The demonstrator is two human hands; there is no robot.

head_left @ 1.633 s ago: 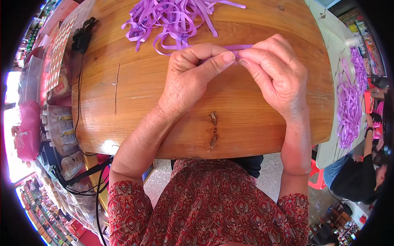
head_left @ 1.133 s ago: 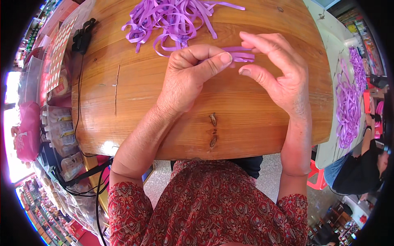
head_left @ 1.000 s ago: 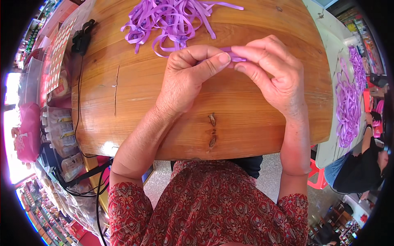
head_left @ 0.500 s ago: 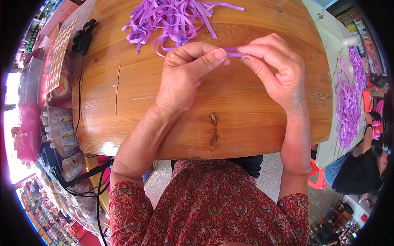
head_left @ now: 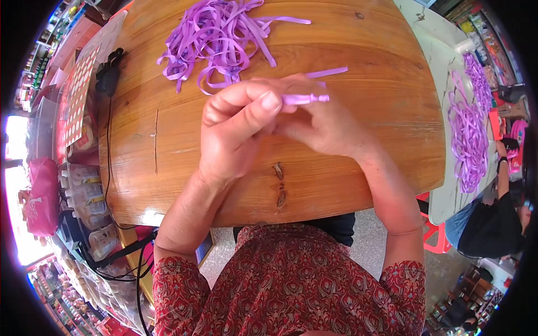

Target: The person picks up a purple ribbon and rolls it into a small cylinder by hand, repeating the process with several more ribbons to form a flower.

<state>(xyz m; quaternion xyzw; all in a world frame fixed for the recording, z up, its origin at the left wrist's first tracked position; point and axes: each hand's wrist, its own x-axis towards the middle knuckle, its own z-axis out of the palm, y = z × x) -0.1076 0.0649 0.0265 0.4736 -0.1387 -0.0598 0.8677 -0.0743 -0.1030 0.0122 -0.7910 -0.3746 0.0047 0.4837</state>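
My left hand point(head_left: 232, 120) is closed in a pinch, its thumb pressing a purple ribbon point(head_left: 305, 99) against the fingers. A short folded or gathered piece of the ribbon sticks out to the right of the thumb tip. My right hand point(head_left: 339, 129) is smeared by motion, close beside and partly behind the left. Its fingertips are hidden, so what they hold does not show. Beyond the hands a loose ribbon end point(head_left: 330, 71) points right. At the far side of the table lies a tangled heap of purple ribbons point(head_left: 216, 42), close beyond my left hand.
The wooden table point(head_left: 358, 185) has a thin twig-like strand point(head_left: 156, 140) and a black device with a cable point(head_left: 109, 73) at its left. More purple ribbons point(head_left: 468, 140) lie on a pale side table at right, near another person point(head_left: 487, 227). Clear plastic boxes point(head_left: 87, 190) stand at left.
My right hand has swung left and in behind the left hand. The ribbon stretched between both hands before; now its gathered piece juts from the left pinch. The view has shifted slightly.
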